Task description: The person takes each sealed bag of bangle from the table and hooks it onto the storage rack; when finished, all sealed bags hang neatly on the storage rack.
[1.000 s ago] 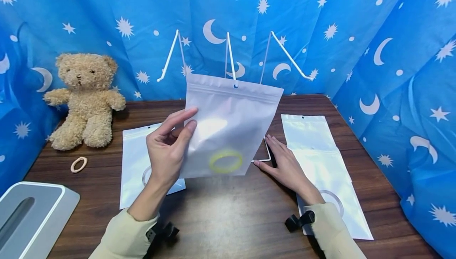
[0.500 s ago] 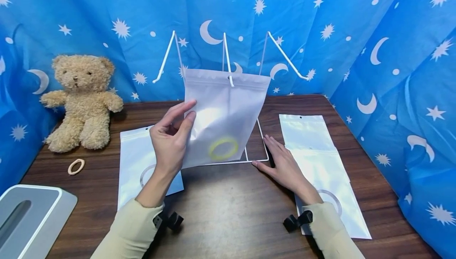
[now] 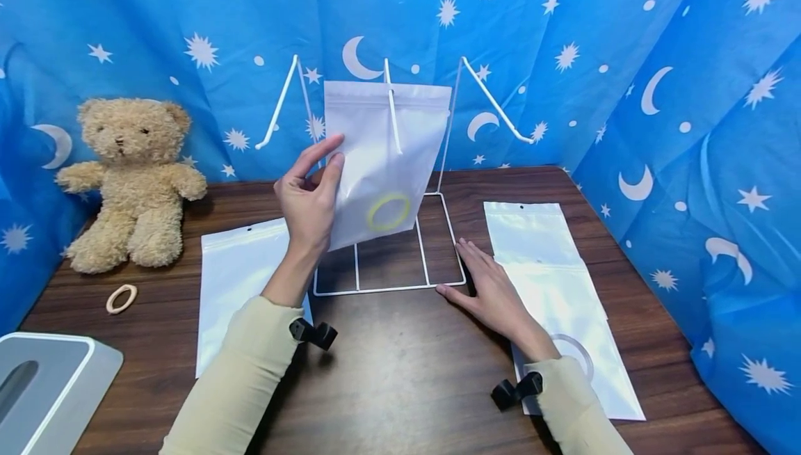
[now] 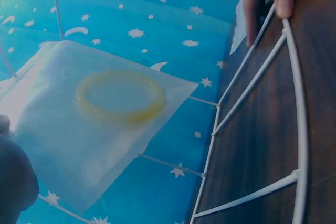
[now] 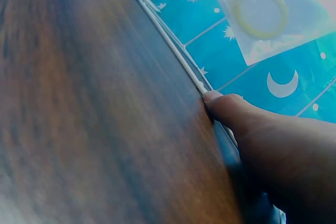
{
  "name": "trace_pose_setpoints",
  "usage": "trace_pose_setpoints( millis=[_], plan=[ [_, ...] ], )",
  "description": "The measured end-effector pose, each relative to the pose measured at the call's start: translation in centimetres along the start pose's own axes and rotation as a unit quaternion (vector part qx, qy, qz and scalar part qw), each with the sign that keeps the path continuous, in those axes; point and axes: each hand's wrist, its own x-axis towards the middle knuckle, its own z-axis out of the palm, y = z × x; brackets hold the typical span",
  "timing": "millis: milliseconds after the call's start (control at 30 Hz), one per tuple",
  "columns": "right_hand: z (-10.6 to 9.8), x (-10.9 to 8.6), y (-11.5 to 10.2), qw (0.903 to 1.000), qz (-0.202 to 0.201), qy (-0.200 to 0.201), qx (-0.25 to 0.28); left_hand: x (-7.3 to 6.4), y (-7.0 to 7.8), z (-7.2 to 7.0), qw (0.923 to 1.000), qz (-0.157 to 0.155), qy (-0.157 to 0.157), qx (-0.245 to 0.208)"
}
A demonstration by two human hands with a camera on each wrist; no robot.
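Observation:
A white zip pouch (image 3: pixel 366 177) hangs upright on the middle prong of a white wire rack (image 3: pixel 388 291). A yellow ring (image 4: pixel 148 114) shows through its lower part. At the pouch's left edge my left hand (image 3: pixel 306 208) pinches it between thumb and fingers. The prong passes through the top of the pouch and sticks out toward me. My right hand (image 3: pixel 494 295) rests at the right front corner of the rack's base, its fingers fairly straight. In the right wrist view, the thumb (image 5: pixel 231 106) touches the base wire.
Another white pouch (image 3: pixel 240 281) lies left of the rack, partly under my left forearm. Overlapping white pouches (image 3: pixel 557 288) lie at the right. A teddy bear (image 3: pixel 131 184), a small wooden ring (image 3: pixel 110 306) and a grey-white box (image 3: pixel 56 385) stand or lie at the left.
My left hand has moved the pouch up and back along the middle prong, which now reaches well in front of it. My right hand has stayed on the rack's base.

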Motion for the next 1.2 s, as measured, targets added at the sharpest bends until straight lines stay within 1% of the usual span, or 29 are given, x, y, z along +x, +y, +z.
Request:
trace_pose_setpoints(
  millis=[133, 267, 367, 567, 767, 967, 1100, 1200],
  plan=[
    [0.1, 0.1, -0.2, 1.0000, 0.002, -0.003, 0.000, 1.0, -0.6, 0.1, 0.9999, 0.007, 0.008, 0.003],
    [0.2, 0.1, -0.3, 1.0000, 0.002, -0.004, -0.002, 1.6, -1.1, 0.4, 0.9998, -0.012, 0.017, 0.001],
    [0.2, 0.1, -0.4, 1.0000, 0.003, -0.003, -0.002, 2.0, -1.3, 0.6, 0.9992, -0.029, 0.024, -0.010],
    [0.3, 0.0, -0.4, 1.0000, 0.006, -0.006, -0.004, 2.5, -2.0, 0.8, 0.9988, -0.036, 0.033, -0.010],
    [0.3, 0.1, -0.4, 0.9999, 0.006, -0.006, -0.006, 3.0, -2.5, 0.8, 0.9985, -0.038, 0.039, -0.010],
    [0.2, 0.1, -0.2, 1.0000, 0.003, -0.001, -0.007, 3.3, -2.9, 0.9, 0.9985, -0.038, 0.038, -0.011],
    [0.2, 0.1, -0.2, 0.9999, 0.005, 0.004, -0.009, 3.4, -3.2, 1.0, 0.9987, -0.033, 0.036, -0.010],
    [0.2, 0.1, -0.1, 0.9999, 0.006, 0.006, -0.009, 3.5, -3.3, 1.1, 0.9993, -0.021, 0.031, 0.003]
  ],
)
